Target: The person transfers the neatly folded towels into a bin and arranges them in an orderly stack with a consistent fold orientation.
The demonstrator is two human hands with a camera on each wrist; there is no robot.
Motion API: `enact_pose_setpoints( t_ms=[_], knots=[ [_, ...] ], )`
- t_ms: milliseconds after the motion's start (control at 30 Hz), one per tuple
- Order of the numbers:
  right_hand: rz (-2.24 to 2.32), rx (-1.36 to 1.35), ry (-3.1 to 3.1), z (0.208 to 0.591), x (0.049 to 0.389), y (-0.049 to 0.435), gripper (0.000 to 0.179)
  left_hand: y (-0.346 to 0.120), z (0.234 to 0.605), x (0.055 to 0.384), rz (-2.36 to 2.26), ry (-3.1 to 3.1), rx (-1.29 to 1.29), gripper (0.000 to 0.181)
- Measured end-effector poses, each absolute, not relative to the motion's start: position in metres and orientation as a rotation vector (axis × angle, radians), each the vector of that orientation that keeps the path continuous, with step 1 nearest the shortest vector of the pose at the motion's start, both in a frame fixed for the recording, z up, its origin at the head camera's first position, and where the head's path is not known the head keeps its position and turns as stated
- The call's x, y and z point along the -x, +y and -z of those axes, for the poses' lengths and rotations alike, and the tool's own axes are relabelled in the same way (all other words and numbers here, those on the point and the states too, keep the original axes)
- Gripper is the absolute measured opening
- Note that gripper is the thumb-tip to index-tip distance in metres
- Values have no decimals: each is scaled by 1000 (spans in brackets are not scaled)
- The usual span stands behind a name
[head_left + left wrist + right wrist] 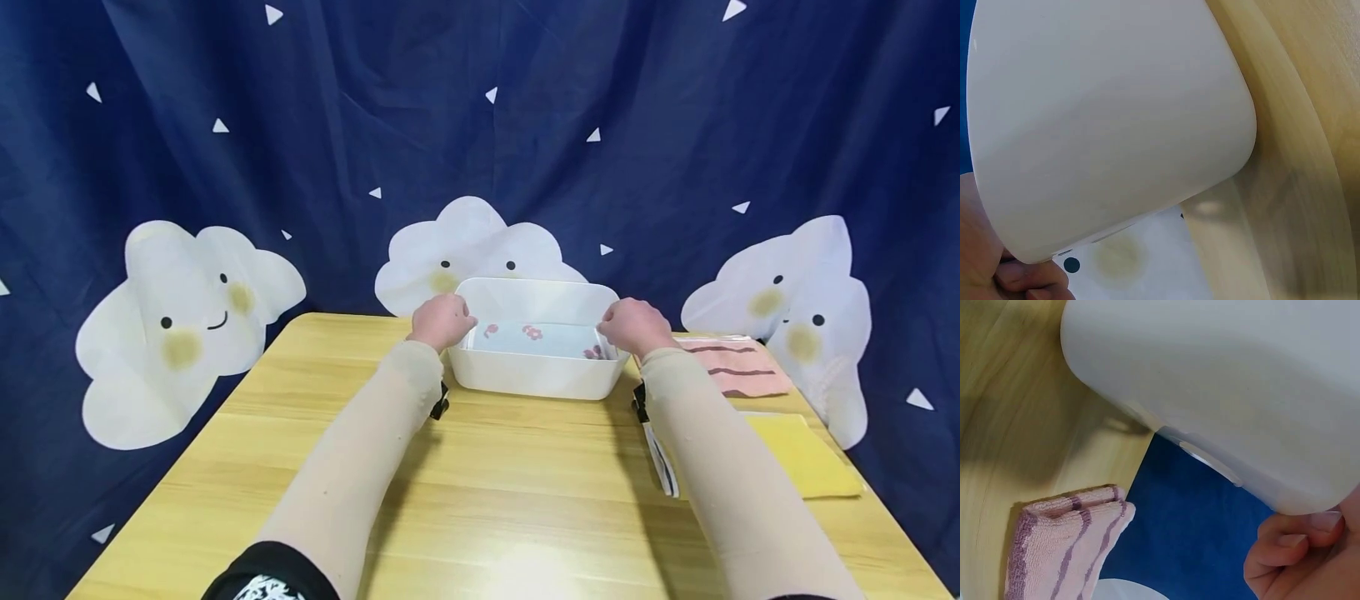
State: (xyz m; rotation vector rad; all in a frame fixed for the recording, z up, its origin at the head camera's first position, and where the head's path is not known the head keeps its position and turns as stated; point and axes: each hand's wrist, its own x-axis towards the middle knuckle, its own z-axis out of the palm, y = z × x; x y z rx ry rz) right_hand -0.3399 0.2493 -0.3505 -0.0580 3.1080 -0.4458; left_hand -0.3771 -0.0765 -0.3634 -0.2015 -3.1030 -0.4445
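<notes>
A white rectangular plastic bin [532,377] sits at the back of the table, its outer wall [1110,112] filling much of both wrist views. Inside it lies a light blue cloth [504,337] with pinkish flowers. My left hand [441,321] grips the bin's rim at the left end, fingers curled around the edge. At the opposite end my right hand [637,326] holds the rim the same way, with its curled fingers [1282,545] showing under the edge in the right wrist view.
Right of the bin lies a folded pink towel [738,367] with purplish wavy stripes. Nearer me is a folded yellow cloth [806,458]; a white cloth edge with dark stripes [660,460] shows beside my right forearm. A navy curtain [337,150] hangs behind the wooden table [480,492].
</notes>
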Motion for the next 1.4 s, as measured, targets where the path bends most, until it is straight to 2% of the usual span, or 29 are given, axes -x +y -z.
enact_pose_setpoints(
  t_ms=[233, 500, 700, 967, 1233, 1400],
  knots=[
    [470, 128, 3148, 353, 340, 251, 25, -84, 365, 378, 587, -3044, 254, 24],
    [548, 218, 3148, 355, 337, 255, 25, -95, 370, 378, 980, -2927, 325, 29],
    [655, 256, 3153, 352, 331, 259, 32, -104, 372, 375, 1249, -2824, 214, 38],
    [795, 249, 3217, 350, 320, 268, 31, -116, 384, 376, 1366, -2941, 74, 56],
    [844, 240, 3212, 346, 307, 281, 31, -120, 395, 386, 1971, -2764, 65, 45],
    [872, 242, 3176, 345, 296, 294, 33, -121, 394, 386, 2108, -2704, 67, 42]
  ],
)
